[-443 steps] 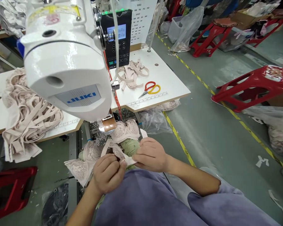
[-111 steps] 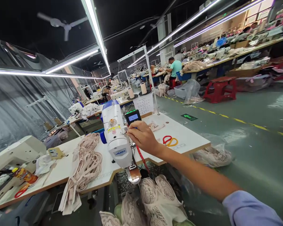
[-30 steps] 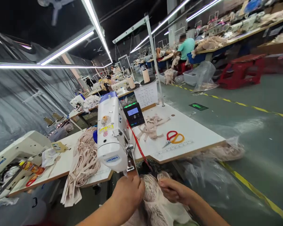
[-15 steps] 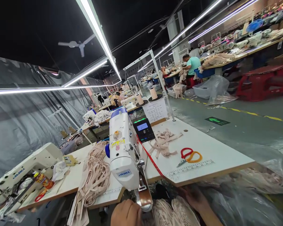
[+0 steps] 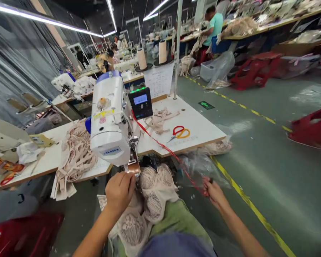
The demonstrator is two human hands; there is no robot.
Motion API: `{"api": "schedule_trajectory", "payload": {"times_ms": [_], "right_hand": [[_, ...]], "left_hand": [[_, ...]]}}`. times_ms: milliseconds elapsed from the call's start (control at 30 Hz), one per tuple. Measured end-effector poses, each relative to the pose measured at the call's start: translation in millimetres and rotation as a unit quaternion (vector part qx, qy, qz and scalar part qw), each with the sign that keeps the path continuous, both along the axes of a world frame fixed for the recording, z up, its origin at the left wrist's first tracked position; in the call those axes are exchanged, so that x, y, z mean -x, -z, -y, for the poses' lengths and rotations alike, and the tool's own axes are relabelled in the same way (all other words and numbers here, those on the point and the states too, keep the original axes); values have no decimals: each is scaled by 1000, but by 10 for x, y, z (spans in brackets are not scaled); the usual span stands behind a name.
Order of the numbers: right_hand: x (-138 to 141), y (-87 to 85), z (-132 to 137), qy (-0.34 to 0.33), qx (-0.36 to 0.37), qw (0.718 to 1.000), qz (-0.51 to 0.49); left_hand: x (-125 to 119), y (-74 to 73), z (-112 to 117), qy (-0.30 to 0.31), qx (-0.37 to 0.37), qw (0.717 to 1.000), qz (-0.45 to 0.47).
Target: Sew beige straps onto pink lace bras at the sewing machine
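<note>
My left hand (image 5: 120, 189) is closed at the front end of the sewing machine's (image 5: 108, 123) narrow copper-coloured arm (image 5: 133, 168). Whatever its fingers pinch is hidden from me. Beige lace bras (image 5: 153, 207) hang below the arm and lie over my lap, right beside that hand. Out to the right, my right hand (image 5: 214, 192) is closed on the end of a red cord (image 5: 173, 155), which stretches down from the machine's head. A small dark end pokes out of that fist, too small to name.
Scissors with red and orange handles (image 5: 181, 132) lie on the white table (image 5: 203, 125) by beige scraps (image 5: 162, 119). Beige straps (image 5: 76, 153) are heaped to the left. A control panel (image 5: 141, 101) stands behind the machine. Red stools (image 5: 254, 71) and a seated co-worker (image 5: 215, 26) are beyond.
My view has tilted down and turned right. My right hand has come out from under the table edge, pulling the red cord out to the right. My left hand stays by the machine arm.
</note>
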State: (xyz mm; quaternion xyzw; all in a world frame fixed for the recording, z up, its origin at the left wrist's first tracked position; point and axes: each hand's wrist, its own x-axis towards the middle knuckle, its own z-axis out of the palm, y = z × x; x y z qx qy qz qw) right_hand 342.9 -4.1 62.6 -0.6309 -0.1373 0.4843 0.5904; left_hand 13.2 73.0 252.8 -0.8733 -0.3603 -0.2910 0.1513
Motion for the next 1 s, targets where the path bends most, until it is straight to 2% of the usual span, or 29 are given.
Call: {"api": "schedule_trajectory", "payload": {"times_ms": [33,100,167,233,267,333,433,500,667,800,900,1000], "right_hand": [[157,-26,7,-21,11,1000,-6],[531,-223,6,-99,-13,995,-19],[931,-566,-21,-264,-117,957,18],[1289,-926,-71,-363,-172,916,-1],[1438,-1074,-104,-383,-177,905,-52],[1660,-1267,-179,-404,-155,875,-218],[1831,-1349,-286,-415,-107,799,-422],[1878,-1355,-328,-415,-108,776,-462],[1927,-1424,-337,-338,-160,820,-432],[1922,-1406,-360,-319,-192,854,-364],[1868,-1312,-385,-284,-187,880,-332],[1792,-1215,-383,-275,-175,883,-338]], "left_hand": [[1,20,-12,-3,6,1000,-4],[-4,51,-22,-10,20,1000,-9],[-18,62,-16,-16,31,999,-9],[-30,58,-2,-22,43,999,-7],[-33,52,7,-26,48,998,-8],[-33,38,24,-33,60,998,-8],[-19,13,54,-39,74,996,-7],[-10,-7,82,-33,77,996,-6],[2,-53,155,-17,91,996,-2],[16,-69,135,-28,131,990,34],[21,-54,33,-80,151,982,83],[11,-6,-114,-161,169,964,129]]}}
